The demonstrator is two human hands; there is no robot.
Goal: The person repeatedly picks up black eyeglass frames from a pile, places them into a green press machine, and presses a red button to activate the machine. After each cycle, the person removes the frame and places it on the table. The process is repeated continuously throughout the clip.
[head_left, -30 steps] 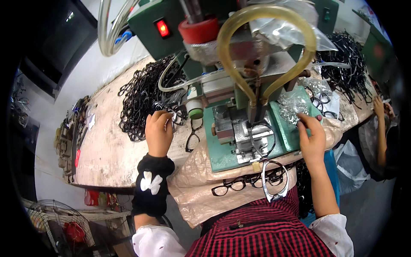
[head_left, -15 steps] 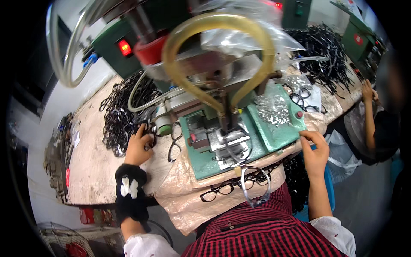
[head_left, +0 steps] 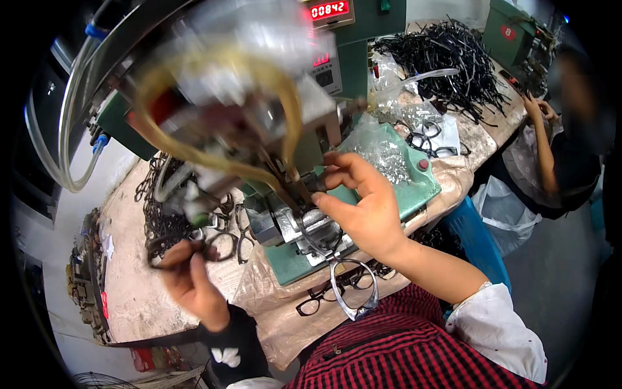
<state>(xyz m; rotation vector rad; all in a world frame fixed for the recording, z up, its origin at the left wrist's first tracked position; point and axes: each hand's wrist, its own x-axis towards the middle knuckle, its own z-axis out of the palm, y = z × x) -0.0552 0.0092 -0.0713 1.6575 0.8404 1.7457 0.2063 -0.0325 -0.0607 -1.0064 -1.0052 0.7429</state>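
Your left hand [head_left: 191, 282] closed its fingers around a dark glasses frame [head_left: 220, 246], held just above the surface [head_left: 129, 298] beside the heap of frames [head_left: 162, 220]. Your right hand [head_left: 363, 204], fingers half curled and holding nothing I could make out, reached to the green machine [head_left: 414, 188].

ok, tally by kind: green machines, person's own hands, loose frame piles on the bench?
Green machines: 2, the near press and a far unit
Own hands: 2, left hand gripping a dark eyeglass frame, right hand at the metal fixture
Frame piles: 2, left heap, far heap
Total: 6
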